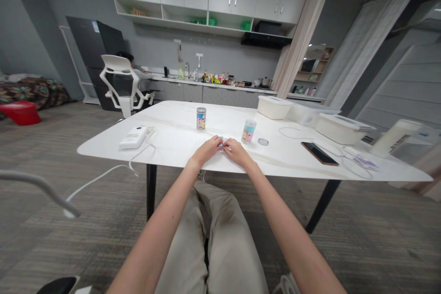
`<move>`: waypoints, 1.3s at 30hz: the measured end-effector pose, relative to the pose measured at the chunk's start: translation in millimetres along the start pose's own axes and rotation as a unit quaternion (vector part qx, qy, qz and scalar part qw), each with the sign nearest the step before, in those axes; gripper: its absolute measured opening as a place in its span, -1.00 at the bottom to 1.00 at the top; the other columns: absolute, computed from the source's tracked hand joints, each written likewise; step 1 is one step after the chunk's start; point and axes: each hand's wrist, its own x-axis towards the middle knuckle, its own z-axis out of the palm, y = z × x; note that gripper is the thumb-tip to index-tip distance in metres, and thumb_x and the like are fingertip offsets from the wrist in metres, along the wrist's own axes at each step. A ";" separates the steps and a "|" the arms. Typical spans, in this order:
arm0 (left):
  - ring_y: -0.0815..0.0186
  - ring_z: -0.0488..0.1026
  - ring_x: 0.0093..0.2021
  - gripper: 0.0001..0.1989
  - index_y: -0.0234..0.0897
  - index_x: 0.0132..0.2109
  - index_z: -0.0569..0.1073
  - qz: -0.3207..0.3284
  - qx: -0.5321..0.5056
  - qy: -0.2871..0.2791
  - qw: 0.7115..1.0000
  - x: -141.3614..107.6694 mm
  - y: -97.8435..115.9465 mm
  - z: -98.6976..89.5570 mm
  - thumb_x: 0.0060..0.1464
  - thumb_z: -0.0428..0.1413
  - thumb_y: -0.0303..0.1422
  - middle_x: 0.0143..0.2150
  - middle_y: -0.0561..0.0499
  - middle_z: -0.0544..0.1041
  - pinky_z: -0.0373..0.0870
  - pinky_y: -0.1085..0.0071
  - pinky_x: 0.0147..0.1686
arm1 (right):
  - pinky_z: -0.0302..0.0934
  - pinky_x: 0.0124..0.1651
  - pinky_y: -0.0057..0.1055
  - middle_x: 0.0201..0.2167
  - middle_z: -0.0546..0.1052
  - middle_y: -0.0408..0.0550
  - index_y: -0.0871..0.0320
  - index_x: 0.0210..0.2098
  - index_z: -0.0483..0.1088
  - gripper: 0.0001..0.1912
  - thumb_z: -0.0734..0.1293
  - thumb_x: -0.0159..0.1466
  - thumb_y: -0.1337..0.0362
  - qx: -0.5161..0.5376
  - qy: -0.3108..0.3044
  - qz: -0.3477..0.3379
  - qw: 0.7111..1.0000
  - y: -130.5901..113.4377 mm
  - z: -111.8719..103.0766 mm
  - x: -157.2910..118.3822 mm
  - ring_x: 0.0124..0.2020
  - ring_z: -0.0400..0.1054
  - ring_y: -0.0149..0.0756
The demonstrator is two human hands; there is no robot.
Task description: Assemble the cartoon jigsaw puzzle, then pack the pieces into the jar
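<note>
Close to the near edge of the white table (172, 135), my left hand (208, 148) and my right hand (237, 150) meet. Fingers of both are closed on a small shiny piece with pale blue and pink on it (223, 143); the fingertips cover most of it, so its kind is unclear. Just right of my right hand stands an uncapped clear jar with a cartoon print (248, 132), tilted in view. A round silver lid (263, 141) lies flat beside that jar. Farther back, upright, is a similar printed jar (201, 119) with its silver lid on.
At the left lies a white power bank (134, 138) with a cable. To the right are a phone (319, 153), cables, white lidded boxes (274, 107) and a pale cylindrical container (396, 138). Past the table, a white swivel chair (119, 78) stands near a partly hidden person.
</note>
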 end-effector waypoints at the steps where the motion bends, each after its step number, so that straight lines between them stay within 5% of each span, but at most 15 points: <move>1: 0.27 0.42 -0.20 -0.96 -0.26 -0.22 0.35 -0.002 0.005 0.006 1.000 -0.3 1.0 -0.5 0.16 0.08 -0.44 -0.22 -0.01 0.43 0.38 0.35 -0.16 | 0.22 -0.08 -0.32 -0.27 0.46 -0.02 0.14 -0.29 0.42 -0.89 0.25 0.30 0.39 -0.003 0.010 -0.001 1.000 -0.7 -0.6 0.3 -0.19 0.33 -0.23; 8: 0.16 0.46 0.02 -0.66 -0.31 0.02 0.40 0.011 0.055 -0.034 0.998 -2.4 0.8 5.2 0.21 0.06 -0.18 0.01 -0.15 0.52 0.34 0.27 0.04 | 0.21 -0.06 -0.25 -0.31 0.42 0.00 0.14 -0.33 0.37 -0.86 0.20 0.32 0.31 -0.033 0.195 0.124 0.972 3.5 -10.7 5.2 -0.21 0.30 -0.17; 14: 0.23 0.44 0.10 -0.70 -0.25 -0.06 0.53 0.058 0.037 -0.102 0.992 -0.6 0.0 4.5 0.26 0.00 -0.20 0.07 -0.06 0.53 0.29 0.35 0.12 | 0.19 -0.01 -0.23 -0.26 0.40 0.05 0.17 -0.30 0.42 -0.80 0.19 0.29 0.25 -0.063 0.264 0.219 0.937 41.7 -63.9 31.9 -0.19 0.29 -0.16; 21: 0.22 0.48 0.00 -0.77 -0.27 -0.17 0.54 0.047 0.040 -0.082 0.995 0.1 3.2 2.1 0.23 0.02 -0.28 -0.06 -0.08 0.58 0.33 0.37 0.04 | 0.20 0.03 -0.25 -0.16 0.44 0.16 0.23 -0.26 0.53 -0.77 0.24 0.22 0.32 -0.184 0.104 0.318 0.924 71.9 -109.6 60.0 -0.08 0.33 -0.12; 26: 0.24 0.49 -0.13 -0.83 -0.31 -0.20 0.51 0.016 0.035 -0.065 0.997 -2.3 1.1 3.8 0.19 0.05 -0.34 -0.14 -0.10 0.55 0.38 0.39 -0.09 | 0.22 0.03 -0.31 -0.20 0.51 0.14 0.23 -0.19 0.54 -0.72 0.24 0.22 0.30 -0.160 0.021 0.343 0.925 69.2 -110.6 67.7 -0.07 0.39 -0.12; 30: 0.26 0.48 -0.15 -0.86 -0.30 -0.20 0.48 0.014 0.031 -0.057 0.998 -2.3 -4.4 7.9 0.19 0.02 -0.43 -0.16 -0.08 0.54 0.37 0.41 -0.11 | 0.19 0.12 -0.20 0.05 0.42 0.28 0.26 0.12 0.34 -0.51 0.20 0.28 0.16 -0.127 0.095 0.371 0.915 59.5 -103.7 62.5 0.05 0.37 -0.04; 34: 0.25 0.47 -0.16 -0.89 -0.27 -0.22 0.46 0.011 0.018 -0.049 0.999 -1.6 -7.2 9.1 0.18 0.03 -0.45 -0.20 -0.05 0.54 0.36 0.39 -0.13 | 0.20 0.13 -0.13 0.17 0.31 0.37 0.30 0.34 -0.09 -0.03 0.36 0.12 -0.03 -0.037 0.129 0.420 0.897 54.3 -77.8 45.1 0.14 0.30 0.07; 39: 0.26 0.46 -0.22 -0.90 -0.28 -0.23 0.42 0.012 0.019 -0.035 0.999 -1.6 -5.8 7.0 0.17 0.01 -0.47 -0.25 -0.05 0.52 0.37 0.38 -0.18 | 0.20 0.11 -0.17 0.09 0.41 0.22 0.20 0.21 0.05 -0.24 0.36 0.10 0.14 0.012 0.200 0.383 0.902 61.4 -38.8 20.6 0.07 0.35 -0.05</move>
